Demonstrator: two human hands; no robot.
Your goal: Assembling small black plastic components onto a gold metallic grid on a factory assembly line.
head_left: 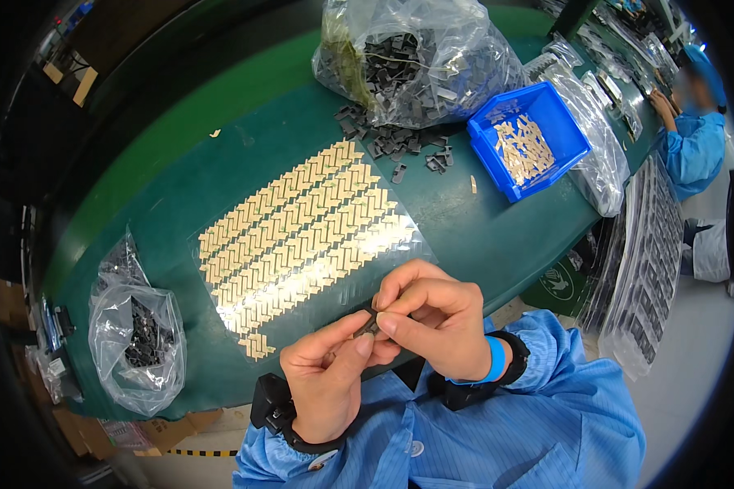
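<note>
Both my hands meet at the table's near edge over a small dark plastic part (369, 323). My left hand (332, 363) pinches it between thumb and fingers, and my right hand (434, 316) grips its other side with thumb and forefinger. Fingers cover most of the part, so its exact shape is hidden. Just beyond my hands lies a clear sheet (420, 248) bearing rows of small beige angled stickers (302, 232). Loose dark plastic parts (395, 143) are heaped past the sheet's far right corner.
A large clear bag (465, 61) of dark parts stands at the back. Right of it sits a blue bin (497, 175) holding beige pieces. Another clear bag (139, 346) of dark parts is at the left. Stacked sheets (640, 261) hang at the right; a person in blue (697, 151) works beyond.
</note>
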